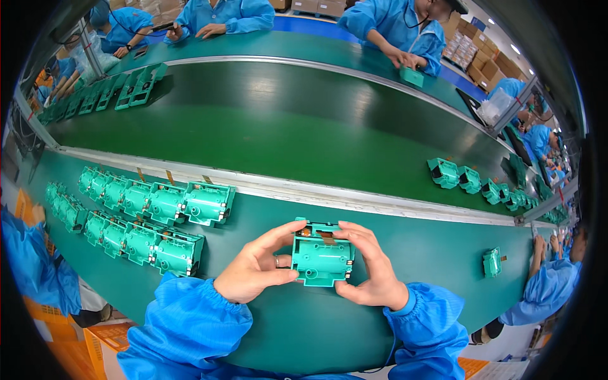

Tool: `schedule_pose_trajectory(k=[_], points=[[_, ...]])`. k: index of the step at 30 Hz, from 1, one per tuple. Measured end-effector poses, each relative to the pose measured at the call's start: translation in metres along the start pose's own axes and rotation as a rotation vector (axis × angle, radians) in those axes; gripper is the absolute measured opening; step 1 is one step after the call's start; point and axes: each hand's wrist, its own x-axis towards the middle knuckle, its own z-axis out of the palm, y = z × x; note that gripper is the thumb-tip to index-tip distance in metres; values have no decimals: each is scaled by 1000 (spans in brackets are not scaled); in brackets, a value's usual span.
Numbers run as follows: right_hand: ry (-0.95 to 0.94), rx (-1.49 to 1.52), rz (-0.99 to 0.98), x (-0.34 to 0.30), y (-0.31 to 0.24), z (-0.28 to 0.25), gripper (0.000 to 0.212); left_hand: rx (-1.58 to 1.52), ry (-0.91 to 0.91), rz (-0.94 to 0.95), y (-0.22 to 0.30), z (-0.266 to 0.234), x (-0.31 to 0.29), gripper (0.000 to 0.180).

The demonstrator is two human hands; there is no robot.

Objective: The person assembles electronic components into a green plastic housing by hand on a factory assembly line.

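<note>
Between my two hands is a green plastic housing (322, 258) with a rounded barrel-shaped middle, a brown flat ribbon strip and dark and copper-coloured parts along its far edge. My left hand (261, 261) grips its left side, thumb near the bottom corner and fingers at the top. My right hand (372, 266) holds the right side, with the thumb low and the fingers over the upper edge. The housing is held above the green worktable (297, 335). To the left, similar green housings (176, 253) stand in two rows, several with brown strips sticking up.
A single green housing (492, 262) lies at the right. Beyond a pale rail (285, 190) runs a green conveyor belt (253, 126), carrying more housings (443, 173) at right and open green shells (134, 87) at far left. Co-workers in blue work across the belt and at both sides.
</note>
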Motion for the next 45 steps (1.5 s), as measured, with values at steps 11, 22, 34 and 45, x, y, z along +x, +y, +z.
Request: schedule_pose_trajectory(k=[11, 22, 34, 45], points=[[226, 1084, 565, -5, -6, 1, 64, -22, 66, 98, -5, 3, 0, 69], [221, 947, 572, -7, -6, 3, 58, 87, 30, 129, -5, 6, -1, 70], [134, 1364, 723, -9, -8, 1, 60, -52, -49, 136, -9, 5, -1, 72], [143, 1192, 607, -12, -18, 26, 40, 534, 295, 268, -27, 30, -6, 102]])
